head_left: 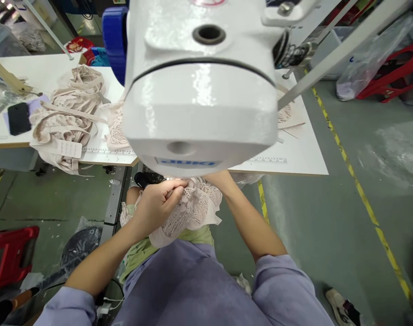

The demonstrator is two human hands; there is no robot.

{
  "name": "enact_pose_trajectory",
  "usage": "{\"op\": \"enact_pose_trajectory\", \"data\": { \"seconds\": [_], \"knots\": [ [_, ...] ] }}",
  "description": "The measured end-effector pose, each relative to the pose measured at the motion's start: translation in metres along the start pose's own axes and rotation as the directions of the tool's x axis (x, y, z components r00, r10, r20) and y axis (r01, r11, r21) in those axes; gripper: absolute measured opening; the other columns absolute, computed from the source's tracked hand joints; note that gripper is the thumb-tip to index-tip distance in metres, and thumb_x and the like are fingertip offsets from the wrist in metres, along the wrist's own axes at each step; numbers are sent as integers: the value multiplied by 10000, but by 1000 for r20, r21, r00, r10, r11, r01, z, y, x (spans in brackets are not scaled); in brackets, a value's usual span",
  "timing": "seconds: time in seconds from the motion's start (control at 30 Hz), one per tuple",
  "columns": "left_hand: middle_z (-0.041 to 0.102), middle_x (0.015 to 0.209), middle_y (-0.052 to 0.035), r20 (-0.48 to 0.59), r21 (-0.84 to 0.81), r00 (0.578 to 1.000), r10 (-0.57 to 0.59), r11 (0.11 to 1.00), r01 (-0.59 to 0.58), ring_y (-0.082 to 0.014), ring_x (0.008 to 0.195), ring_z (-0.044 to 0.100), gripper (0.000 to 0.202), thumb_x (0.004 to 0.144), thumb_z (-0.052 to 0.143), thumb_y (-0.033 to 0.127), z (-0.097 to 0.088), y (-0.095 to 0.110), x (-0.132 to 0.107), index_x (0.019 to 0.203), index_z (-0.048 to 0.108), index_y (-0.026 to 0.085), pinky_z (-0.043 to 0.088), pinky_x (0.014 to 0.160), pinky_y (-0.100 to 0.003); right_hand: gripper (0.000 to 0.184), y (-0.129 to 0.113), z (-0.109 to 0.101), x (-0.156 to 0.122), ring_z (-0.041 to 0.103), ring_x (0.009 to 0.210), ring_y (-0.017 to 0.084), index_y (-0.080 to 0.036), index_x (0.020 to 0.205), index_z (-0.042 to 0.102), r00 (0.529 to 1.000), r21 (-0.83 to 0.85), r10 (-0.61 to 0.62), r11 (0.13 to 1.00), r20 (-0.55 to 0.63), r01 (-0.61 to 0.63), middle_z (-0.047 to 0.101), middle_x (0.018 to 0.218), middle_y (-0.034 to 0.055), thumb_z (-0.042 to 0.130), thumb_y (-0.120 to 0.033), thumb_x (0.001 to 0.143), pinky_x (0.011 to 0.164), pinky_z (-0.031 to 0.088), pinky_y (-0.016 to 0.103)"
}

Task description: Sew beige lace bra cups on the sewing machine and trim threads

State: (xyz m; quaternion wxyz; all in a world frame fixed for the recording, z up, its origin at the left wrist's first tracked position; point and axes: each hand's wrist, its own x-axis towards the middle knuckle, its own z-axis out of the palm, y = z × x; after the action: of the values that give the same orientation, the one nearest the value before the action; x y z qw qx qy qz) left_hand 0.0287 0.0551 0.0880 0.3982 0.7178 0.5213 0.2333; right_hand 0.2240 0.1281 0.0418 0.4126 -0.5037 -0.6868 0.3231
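My left hand (159,201) is closed in a pinch on a piece of pale pink lace fabric (193,210), held just below the white sewing machine head (201,86). The lace hangs down over my lap. My right forearm reaches up to the same spot, but the right hand itself is hidden behind the machine head. The machine fills the upper middle of the view and hides the needle area.
A heap of beige lace garments (69,115) lies on the white table (301,156) at the left, beside a black phone (19,118). More lace pieces (288,113) lie to the machine's right. Red stools (9,256) stand on the green floor, with yellow tape (362,194) at right.
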Motion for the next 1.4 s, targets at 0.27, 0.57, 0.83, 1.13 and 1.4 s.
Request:
{"op": "enact_pose_trajectory", "data": {
  "seconds": [0.27, 0.57, 0.83, 1.13, 1.4],
  "knots": [
    [799, 863, -28, -174, 159, 982, 81, 986, -53, -117, 628, 660, 259, 964, 556, 287, -2, -14, -10, 1053, 783, 200, 453, 575, -205, 83, -4, 7, -5, 570, 855, 211, -216, 799, 621, 995, 110, 42, 993, -95, -31, 607, 838, 37, 623, -294, 828, 800, 528, 367],
    [795, 831, -33, -258, 200, 961, 97, 979, -45, -109, 586, 630, 269, 965, 550, 312, 0, -26, -15, 1038, 784, 202, 438, 558, -211, 81, -8, 11, -8, 557, 812, 206, -223, 799, 615, 989, 103, 76, 993, -125, -63, 580, 830, 37, 629, -297, 828, 739, 519, 357],
    [809, 932, -50, -233, 163, 967, 105, 984, -68, -141, 689, 707, 249, 963, 564, 295, 1, -24, -13, 1027, 785, 203, 483, 578, -214, 58, -5, 8, -7, 552, 799, 200, -216, 842, 634, 992, 108, 87, 991, -93, -76, 584, 881, 45, 602, -255, 814, 737, 506, 355],
    [799, 915, -51, -230, 121, 964, 132, 987, -106, -117, 641, 675, 247, 971, 554, 278, 5, -22, -7, 1063, 762, 180, 524, 599, -207, 49, 3, 10, -6, 542, 816, 210, -225, 750, 573, 993, 65, 72, 996, -98, -66, 544, 821, 32, 586, -242, 794, 767, 521, 376],
    [793, 1072, -80, -222, 147, 955, 196, 975, -166, -177, 894, 750, 271, 970, 567, 292, 4, -35, -10, 1150, 739, 184, 581, 767, -242, 39, 7, 10, -7, 555, 835, 226, -234, 761, 566, 989, 64, 67, 996, -129, -59, 529, 798, 30, 558, -259, 790, 776, 509, 389]
  ]
}}
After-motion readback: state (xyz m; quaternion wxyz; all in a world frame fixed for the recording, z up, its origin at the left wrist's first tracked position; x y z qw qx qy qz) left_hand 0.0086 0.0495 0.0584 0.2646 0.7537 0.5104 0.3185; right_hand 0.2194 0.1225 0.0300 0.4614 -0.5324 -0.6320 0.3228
